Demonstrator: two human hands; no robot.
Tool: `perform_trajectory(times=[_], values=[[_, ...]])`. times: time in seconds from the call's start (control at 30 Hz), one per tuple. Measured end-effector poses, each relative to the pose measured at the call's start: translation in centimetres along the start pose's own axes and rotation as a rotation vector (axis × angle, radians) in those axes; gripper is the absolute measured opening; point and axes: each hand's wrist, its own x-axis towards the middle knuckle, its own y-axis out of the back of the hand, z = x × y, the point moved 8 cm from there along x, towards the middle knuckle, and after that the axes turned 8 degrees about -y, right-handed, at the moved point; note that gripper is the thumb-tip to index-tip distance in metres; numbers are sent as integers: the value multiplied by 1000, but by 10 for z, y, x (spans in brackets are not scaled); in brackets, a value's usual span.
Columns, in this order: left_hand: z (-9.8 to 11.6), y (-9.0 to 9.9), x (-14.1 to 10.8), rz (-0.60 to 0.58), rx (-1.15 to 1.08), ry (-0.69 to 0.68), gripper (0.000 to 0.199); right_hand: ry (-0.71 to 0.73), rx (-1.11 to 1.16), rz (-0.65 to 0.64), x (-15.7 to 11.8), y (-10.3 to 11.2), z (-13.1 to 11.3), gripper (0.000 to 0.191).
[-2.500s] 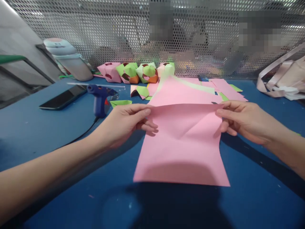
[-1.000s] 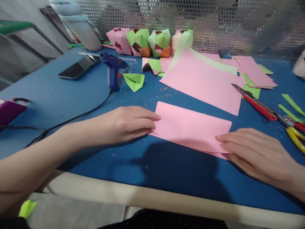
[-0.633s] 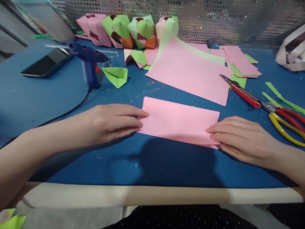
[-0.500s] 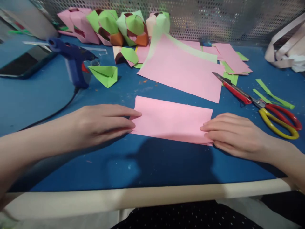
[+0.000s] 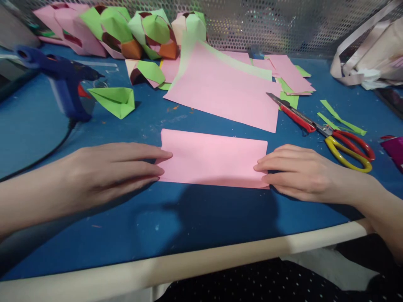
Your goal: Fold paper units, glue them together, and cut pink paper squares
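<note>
A sheet of pink paper [image 5: 210, 157], folded over on itself, lies on the blue table in front of me. Its fold runs along the far side and bulges slightly, not pressed flat. My left hand [image 5: 122, 165] grips the left end, with fingertips on top and the thumb hidden. At the right end, my right hand [image 5: 299, 174] holds the near corner, its fingers bunched over the edge. The paper's layers lie nearly level along the near side, with a thin strip of the lower one showing at the right corner.
Beyond the paper lie a large pink sheet [image 5: 223, 88], a utility knife [image 5: 292, 113] and scissors [image 5: 349, 144]. A blue glue gun [image 5: 63, 82] stands at left beside a folded green paper piece [image 5: 118, 100]. Folded paper shapes [image 5: 154, 33] line the back by a perforated metal panel [image 5: 267, 25].
The view has turned, so the table's things sit farther left in the picture. Near the right corner, the paper's two edges lie closer together. Both hands keep their hold.
</note>
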Motion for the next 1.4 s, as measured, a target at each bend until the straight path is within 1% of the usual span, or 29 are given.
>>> perform_trajectory(times=[0.07,0.13,0.27,0.37,0.43,0.5,0.57,0.6,0.73,0.83,1.03,1.2,1.4], values=[[2,2,1,37,-5,19,30,6,-11,-5,0,0,-1,18],[2,1,2,25,-11,32,29,8,-20,-14,0,1,-1,18],[1,-2,1,-30,-15,-21,31,3,-30,-31,1,2,-2,19],[-2,0,-1,-2,-23,-20,34,0,-26,-29,1,2,-4,17],[-1,0,0,-8,-39,-1,32,-6,-17,-22,1,1,-4,16],[4,0,4,-30,-55,10,29,-16,-12,-15,1,0,-4,15],[11,5,10,-6,-55,25,25,-21,-6,-5,0,-1,-4,15],[17,8,14,11,-49,14,24,-24,-2,0,-1,-1,-3,15],[32,12,23,-16,6,-12,21,-26,19,37,-2,-1,-1,22],[34,9,24,-63,43,-18,20,0,17,60,-1,2,-2,24],[37,9,27,-46,73,-35,18,16,4,86,0,4,0,26],[41,11,30,-37,129,-54,17,17,-14,95,-3,2,4,31],[38,8,28,-22,169,-49,17,-19,-48,77,-6,-3,7,32]])
